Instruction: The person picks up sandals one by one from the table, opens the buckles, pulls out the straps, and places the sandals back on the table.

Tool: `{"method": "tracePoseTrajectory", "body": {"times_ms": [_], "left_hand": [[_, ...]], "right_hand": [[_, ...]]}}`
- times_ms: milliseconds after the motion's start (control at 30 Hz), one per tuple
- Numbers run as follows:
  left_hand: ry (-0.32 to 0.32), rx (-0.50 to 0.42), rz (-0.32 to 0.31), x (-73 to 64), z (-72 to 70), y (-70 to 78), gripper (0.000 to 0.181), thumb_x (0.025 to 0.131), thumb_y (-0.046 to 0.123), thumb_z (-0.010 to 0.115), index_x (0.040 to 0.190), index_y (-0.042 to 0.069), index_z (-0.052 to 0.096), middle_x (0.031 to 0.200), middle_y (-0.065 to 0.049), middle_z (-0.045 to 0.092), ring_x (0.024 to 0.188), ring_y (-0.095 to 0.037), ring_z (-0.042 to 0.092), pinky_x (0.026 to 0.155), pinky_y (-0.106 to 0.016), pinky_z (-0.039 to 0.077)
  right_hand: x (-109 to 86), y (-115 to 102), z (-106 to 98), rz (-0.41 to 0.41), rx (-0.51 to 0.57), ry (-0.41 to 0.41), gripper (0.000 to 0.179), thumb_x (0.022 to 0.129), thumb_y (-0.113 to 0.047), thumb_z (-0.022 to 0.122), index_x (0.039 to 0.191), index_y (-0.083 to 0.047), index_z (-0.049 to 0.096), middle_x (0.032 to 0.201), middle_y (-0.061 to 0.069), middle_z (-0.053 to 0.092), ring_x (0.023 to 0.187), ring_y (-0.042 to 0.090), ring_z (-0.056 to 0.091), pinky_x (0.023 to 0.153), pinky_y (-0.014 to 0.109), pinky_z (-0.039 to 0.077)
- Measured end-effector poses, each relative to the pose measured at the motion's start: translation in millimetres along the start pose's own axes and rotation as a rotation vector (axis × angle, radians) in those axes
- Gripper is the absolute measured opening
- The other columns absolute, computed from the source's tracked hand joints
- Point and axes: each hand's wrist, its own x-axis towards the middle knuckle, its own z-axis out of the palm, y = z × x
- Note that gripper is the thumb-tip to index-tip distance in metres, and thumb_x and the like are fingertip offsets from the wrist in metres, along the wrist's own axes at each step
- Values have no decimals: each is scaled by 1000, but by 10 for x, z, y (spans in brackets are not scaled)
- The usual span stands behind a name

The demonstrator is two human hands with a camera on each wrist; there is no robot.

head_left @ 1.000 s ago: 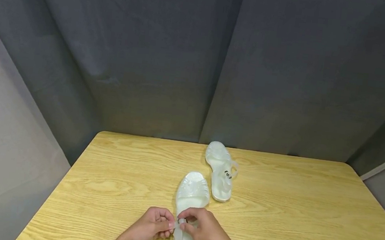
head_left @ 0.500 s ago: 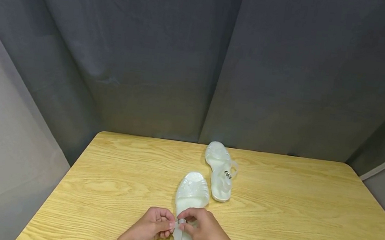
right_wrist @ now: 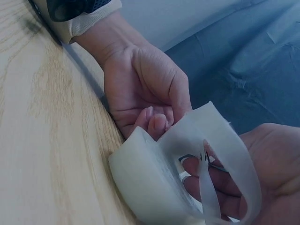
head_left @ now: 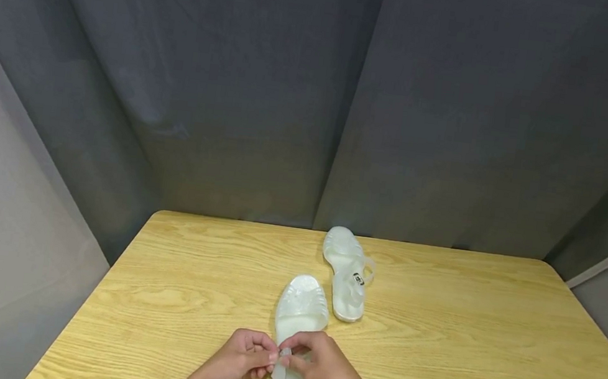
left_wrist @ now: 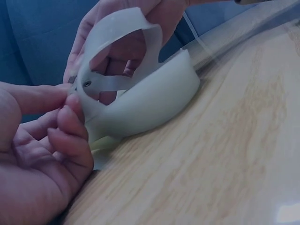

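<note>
A translucent whitish jelly sandal (head_left: 303,302) lies near the front of the table, toe pointing away. At its left side, my left hand (head_left: 242,357) pinches the end of the ankle strap close to the buckle. My right hand (head_left: 322,366) reaches over the sandal and pinches the strap at the buckle from the other side. The left wrist view shows the strap (left_wrist: 115,26) arching above the heel. A small metal buckle (right_wrist: 204,157) appears through the strap loop in the right wrist view, partly hidden by fingers.
A matching sandal (head_left: 344,247) lies farther back and slightly right, its strap looped out to the right and a dark-framed buckle (head_left: 358,278) on it. The wood-grain table (head_left: 462,332) ends at a dark grey curtain (head_left: 247,95) behind.
My left fingertips have moved slightly right, closer to the right fingertips. The buckle's dark face, visible at first, has turned out of sight. The other sandal stays in place.
</note>
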Motion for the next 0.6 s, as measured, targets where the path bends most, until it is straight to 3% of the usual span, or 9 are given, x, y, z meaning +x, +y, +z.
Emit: {"method": "tracePoseTrajectory", "body": {"times_ms": [300, 600], "left_hand": [[-23, -12, -10, -22, -71, -1, 8, 88, 7, 63, 92, 2, 60, 78, 0, 63, 64, -5, 56, 59, -14, 47], [-48, -47, -43, -34, -81, -4, 5, 87, 8, 65, 89, 4, 64, 74, 3, 66, 62, -3, 59, 59, -14, 49]], "right_hand": [[-4, 15, -9, 7, 23, 2, 8, 87, -17, 66, 92, -11, 70, 91, -2, 67, 87, 11, 60, 74, 23, 48], [-8, 9, -10, 2, 8, 13, 9, 87, -19, 66, 91, -12, 70, 90, -4, 67, 86, 10, 59, 74, 23, 48]]}}
